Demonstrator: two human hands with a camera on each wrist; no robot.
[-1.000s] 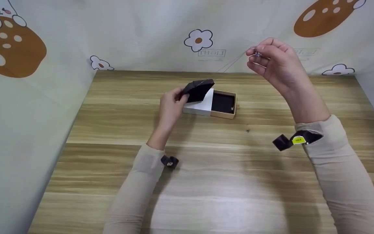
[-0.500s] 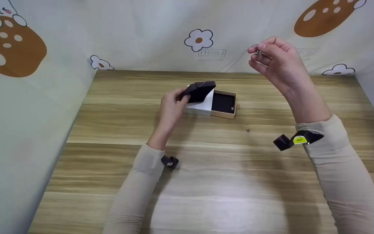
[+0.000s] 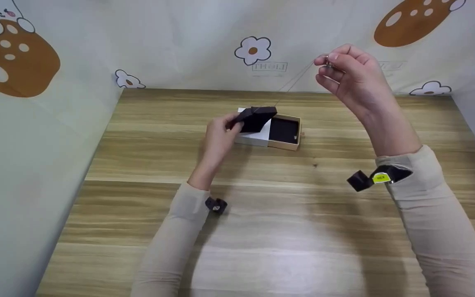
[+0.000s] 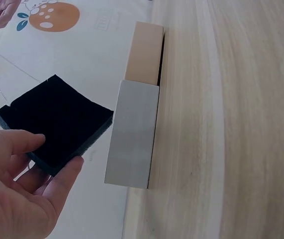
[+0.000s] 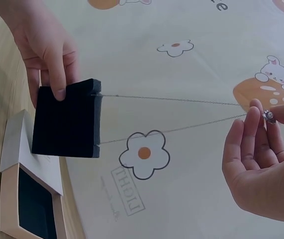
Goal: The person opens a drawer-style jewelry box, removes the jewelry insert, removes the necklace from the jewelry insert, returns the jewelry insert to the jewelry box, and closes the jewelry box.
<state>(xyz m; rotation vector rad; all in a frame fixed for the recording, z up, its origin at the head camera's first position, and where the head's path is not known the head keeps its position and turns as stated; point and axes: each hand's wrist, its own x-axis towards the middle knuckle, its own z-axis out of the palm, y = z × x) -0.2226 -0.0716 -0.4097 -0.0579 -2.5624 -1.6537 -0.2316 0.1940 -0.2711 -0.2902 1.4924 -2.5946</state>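
In the right wrist view a fine chain necklace [image 5: 174, 99] runs in two strands from the notched edge of a black foam pad [image 5: 64, 122] to my right hand [image 5: 261, 159]. Its sparkling pendant [image 5: 268, 116] sits pinched between my right thumb and fingers. My left hand [image 3: 221, 134] grips the pad by one edge, thumb on its face, holding it tilted above a small box. That box has a white sleeve [image 3: 254, 140] and a tan drawer [image 3: 285, 145], pulled part way out to the right, with a black lining [image 3: 283, 130]. Higher and farther right is my right hand [image 3: 355, 76].
The box rests on a wood-grain table [image 3: 262, 206] near its back edge. Behind stands a pale wall covering [image 3: 188, 49] printed with flowers and brown spotted shapes. A small tab [image 3: 302, 135] sticks out at the drawer's right end.
My left hand has moved slightly down and to the right with the foam pad. My right hand has risen a little, still pinching the pendant. The box stays where it was.
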